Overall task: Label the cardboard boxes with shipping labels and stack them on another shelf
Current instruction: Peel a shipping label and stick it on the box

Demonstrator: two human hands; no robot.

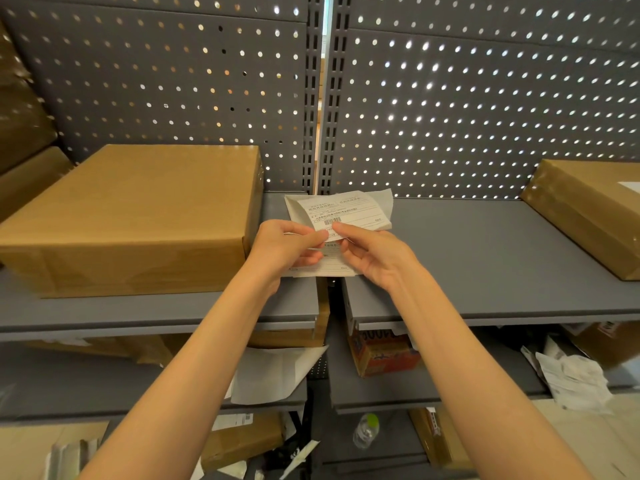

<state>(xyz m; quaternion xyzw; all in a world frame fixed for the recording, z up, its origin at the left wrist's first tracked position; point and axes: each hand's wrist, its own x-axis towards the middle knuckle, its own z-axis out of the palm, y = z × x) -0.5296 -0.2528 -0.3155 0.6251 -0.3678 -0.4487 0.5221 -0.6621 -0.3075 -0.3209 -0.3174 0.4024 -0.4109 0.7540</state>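
Note:
A white shipping label [349, 211] with a barcode is held up over the middle of the grey shelf [485, 258], its upper part curling away from the backing sheet [325, 266] below. My left hand [287, 247] pinches the sheet's left edge and my right hand [374, 254] pinches the label near its middle. A large plain cardboard box [138, 216] lies flat on the shelf just left of my hands. Another cardboard box [588, 209], with a white label at its far right, lies at the right edge of the shelf.
A perforated grey back panel [450, 98] stands behind the shelf. Lower shelves hold more boxes, a red printed carton [384, 351], loose white sheets [277, 375] and crumpled papers [571, 379]. A plastic bottle [366, 429] stands near the floor. Stacked cardboard [20, 109] fills the far left.

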